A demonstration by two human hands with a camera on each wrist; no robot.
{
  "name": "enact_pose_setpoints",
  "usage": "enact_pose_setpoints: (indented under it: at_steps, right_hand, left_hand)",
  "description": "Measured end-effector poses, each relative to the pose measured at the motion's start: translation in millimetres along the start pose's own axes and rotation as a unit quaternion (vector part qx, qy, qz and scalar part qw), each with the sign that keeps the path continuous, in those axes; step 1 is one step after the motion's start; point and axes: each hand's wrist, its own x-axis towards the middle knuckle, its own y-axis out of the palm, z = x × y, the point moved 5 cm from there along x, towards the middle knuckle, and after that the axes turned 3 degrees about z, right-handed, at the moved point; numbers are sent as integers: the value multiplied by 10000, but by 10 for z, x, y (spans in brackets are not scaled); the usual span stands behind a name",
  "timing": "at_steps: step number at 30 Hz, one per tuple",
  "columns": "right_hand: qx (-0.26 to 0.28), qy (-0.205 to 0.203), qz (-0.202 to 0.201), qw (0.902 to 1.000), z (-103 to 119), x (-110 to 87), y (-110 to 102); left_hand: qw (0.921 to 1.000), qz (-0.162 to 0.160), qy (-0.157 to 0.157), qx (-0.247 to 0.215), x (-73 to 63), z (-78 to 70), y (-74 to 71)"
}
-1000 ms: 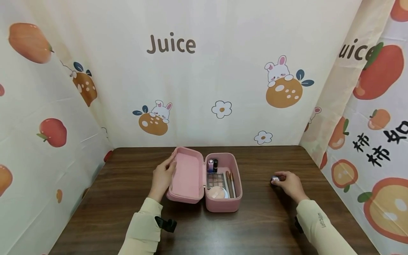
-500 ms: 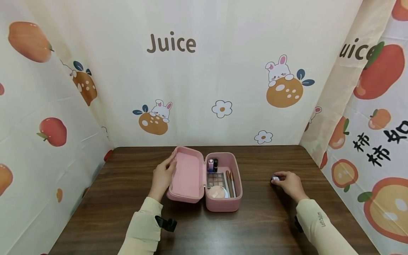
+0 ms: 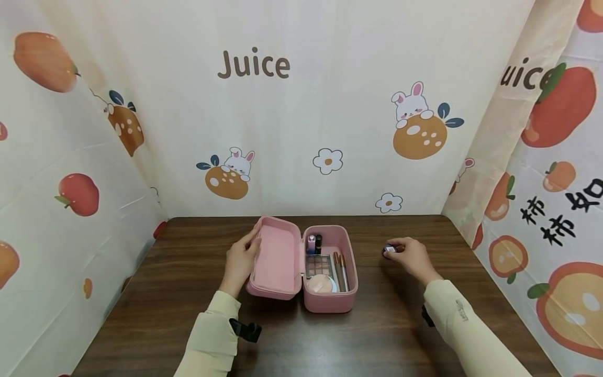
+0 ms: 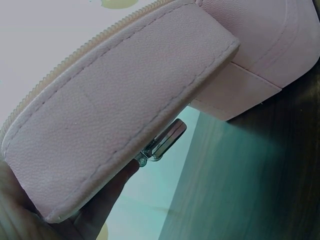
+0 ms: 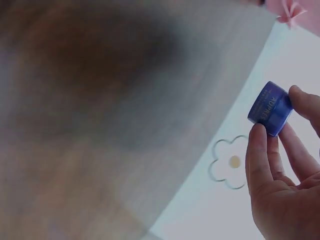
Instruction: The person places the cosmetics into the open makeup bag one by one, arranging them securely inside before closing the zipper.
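A pink zippered cosmetic case (image 3: 331, 303) stands on the table with its lid (image 3: 278, 256) folded out to the left. My left hand (image 3: 241, 264) grips that lid by its left edge; in the left wrist view the fingers (image 4: 102, 207) curl under its stitched side (image 4: 115, 95). To the right of the case, my right hand (image 3: 414, 257) pinches a small blue cream jar (image 5: 272, 107) between thumb and fingers, apart from the case. Inside the case lie an eyeshadow palette (image 3: 318, 266), a round compact (image 3: 320, 284), slim brush-like sticks (image 3: 344, 272) and two small tubes (image 3: 311, 244).
The dark wooden table (image 3: 377, 335) ends at a printed curtain (image 3: 358, 104) behind, with more curtain at both sides. A metal zip pull (image 4: 167, 140) hangs from the lid's edge. Black wrist straps (image 3: 246, 331) sit on the sleeves.
My right hand has moved left, toward the case, carrying the blue cream jar. The left hand, lid and case have stayed in place.
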Motion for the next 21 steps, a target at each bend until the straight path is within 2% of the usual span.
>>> enact_pose_setpoints:
  at_steps: [10, 21]
  right_hand:
    - [378, -263, 246, 9986, 484, 196, 76]
    - [340, -761, 364, 9959, 989, 386, 78]
  left_hand:
    - [10000, 20, -39, 10, 10, 21, 3]
    - [10000, 36, -44, -41, 14, 9, 16]
